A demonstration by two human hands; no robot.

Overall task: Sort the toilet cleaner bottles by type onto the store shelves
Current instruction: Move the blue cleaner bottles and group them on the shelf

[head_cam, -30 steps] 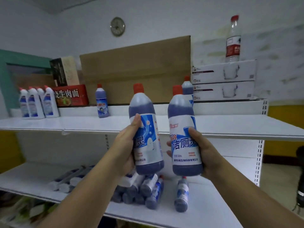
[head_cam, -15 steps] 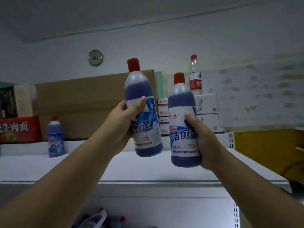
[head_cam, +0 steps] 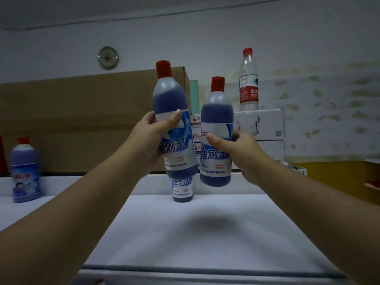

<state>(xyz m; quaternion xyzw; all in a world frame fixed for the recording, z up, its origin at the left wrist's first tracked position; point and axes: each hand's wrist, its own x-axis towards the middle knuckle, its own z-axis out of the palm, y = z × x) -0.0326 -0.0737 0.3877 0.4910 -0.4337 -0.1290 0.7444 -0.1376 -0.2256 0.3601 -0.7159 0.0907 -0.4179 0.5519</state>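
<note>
**A:** Head view: hands?
**B:** I saw the left hand (head_cam: pixel 144 140) gripping one red-capped cleaner bottle (head_cam: pixel 169 99), right hand (head_cam: pixel 244 157) gripping a second bottle (head_cam: pixel 217 118).
**A:** Where?
**B:** Both were held above the shelf (head_cam: pixel 205 233), third bottle (head_cam: pixel 182 190) standing behind.

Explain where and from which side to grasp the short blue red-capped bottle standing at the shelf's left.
Probably round the labelled body of the short blue plastic bottle, from the front: it stands upright on the white shelf, brown cardboard behind it.
</note>
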